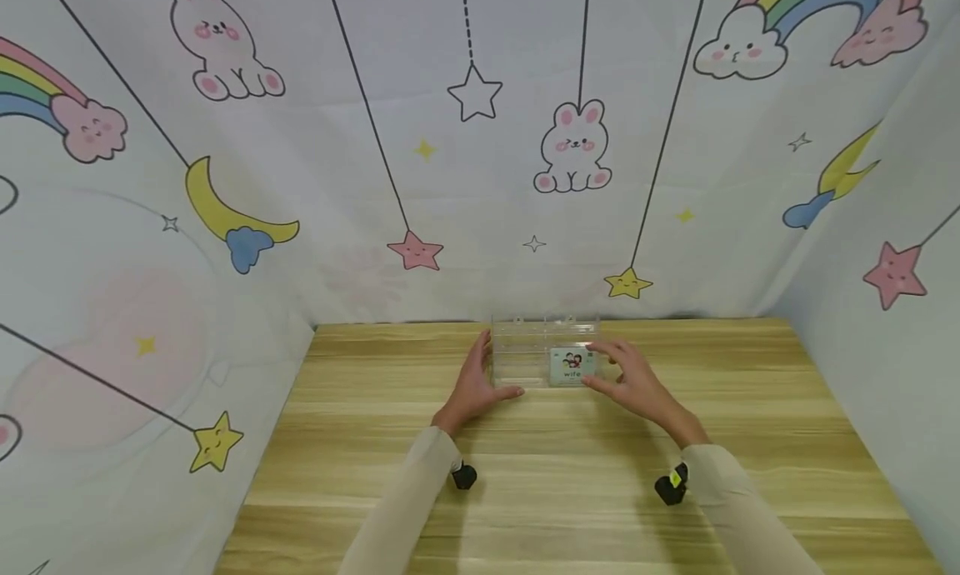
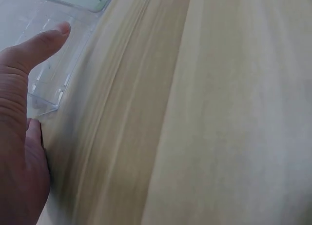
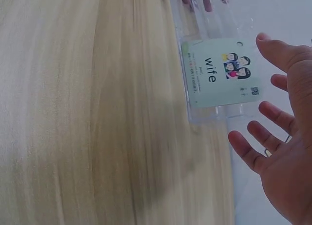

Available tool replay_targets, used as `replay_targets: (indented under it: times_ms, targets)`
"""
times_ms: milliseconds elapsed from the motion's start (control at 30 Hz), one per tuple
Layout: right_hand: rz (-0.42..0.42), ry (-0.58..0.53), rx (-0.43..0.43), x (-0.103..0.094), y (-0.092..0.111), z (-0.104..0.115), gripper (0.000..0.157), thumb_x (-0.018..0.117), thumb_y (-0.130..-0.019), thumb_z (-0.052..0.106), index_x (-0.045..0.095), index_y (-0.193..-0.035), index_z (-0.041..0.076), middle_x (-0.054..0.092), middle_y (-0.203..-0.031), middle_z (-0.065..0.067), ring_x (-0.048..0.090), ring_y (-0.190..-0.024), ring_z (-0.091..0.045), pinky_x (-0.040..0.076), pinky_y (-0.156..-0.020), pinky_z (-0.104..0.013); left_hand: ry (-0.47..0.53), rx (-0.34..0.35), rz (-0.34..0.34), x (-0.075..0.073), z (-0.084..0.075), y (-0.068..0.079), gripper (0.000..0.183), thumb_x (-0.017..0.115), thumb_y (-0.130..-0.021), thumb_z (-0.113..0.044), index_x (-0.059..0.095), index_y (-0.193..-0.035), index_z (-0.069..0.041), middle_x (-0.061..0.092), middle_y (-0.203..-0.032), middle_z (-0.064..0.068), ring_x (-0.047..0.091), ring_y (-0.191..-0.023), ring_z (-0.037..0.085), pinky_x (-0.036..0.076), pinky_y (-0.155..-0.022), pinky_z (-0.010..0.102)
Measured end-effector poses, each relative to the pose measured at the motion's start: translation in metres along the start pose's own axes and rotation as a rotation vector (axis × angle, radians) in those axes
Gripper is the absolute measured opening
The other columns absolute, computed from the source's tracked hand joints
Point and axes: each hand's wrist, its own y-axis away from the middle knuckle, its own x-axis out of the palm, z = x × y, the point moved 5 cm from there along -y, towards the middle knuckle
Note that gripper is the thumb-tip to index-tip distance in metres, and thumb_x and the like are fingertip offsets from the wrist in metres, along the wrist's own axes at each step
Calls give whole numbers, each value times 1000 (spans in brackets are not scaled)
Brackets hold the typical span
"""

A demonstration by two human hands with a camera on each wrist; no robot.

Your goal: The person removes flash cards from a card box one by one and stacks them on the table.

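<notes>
A clear plastic card holder with several compartments stands at the far side of the wooden table. In its lower right compartment sits a pale green card, printed "wife" above small cartoon faces; the right wrist view shows the card close up. My left hand grips the holder's left end, thumb in front and fingers around the side. In the left wrist view, that thumb lies across the clear plastic. My right hand is beside the card at the right end, its fingers spread and holding nothing.
The wooden table runs back to a white curtain printed with rabbits, stars and moons. More printed cloth hangs along the left and right sides. A small black camera sits on each wrist.
</notes>
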Motion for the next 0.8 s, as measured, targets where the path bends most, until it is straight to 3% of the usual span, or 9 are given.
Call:
replay_targets:
  times_ms: [133,400,800]
  targets:
    - [-5,7,20,2,1,-6,59,78,-96,33,58,-146,8,54,-137,-19,54,-119,-42,59,-81,-52,23,-2,13,3,4,-7,132,98,-73,-29,6,-168,-24,16,-172,1,27,-154,22,29,-123,33]
    - [16,5,42,5,3,-9,58,75,-98,34,57,-146,7,51,-138,-18,54,-116,-42,57,-81,-48,9,-9,29,3,8,-17,142,101,-68,-26,1,-168,-11,10,-173,6,23,-155,21,26,-123,30]
    - [-8,23,51,5,3,-12,53,76,-98,29,60,-142,5,53,-136,-22,56,-114,-45,59,-80,-52,-19,-7,52,3,4,-20,142,100,-69,-18,-1,-168,-14,14,-172,10,25,-155,22,29,-123,34]
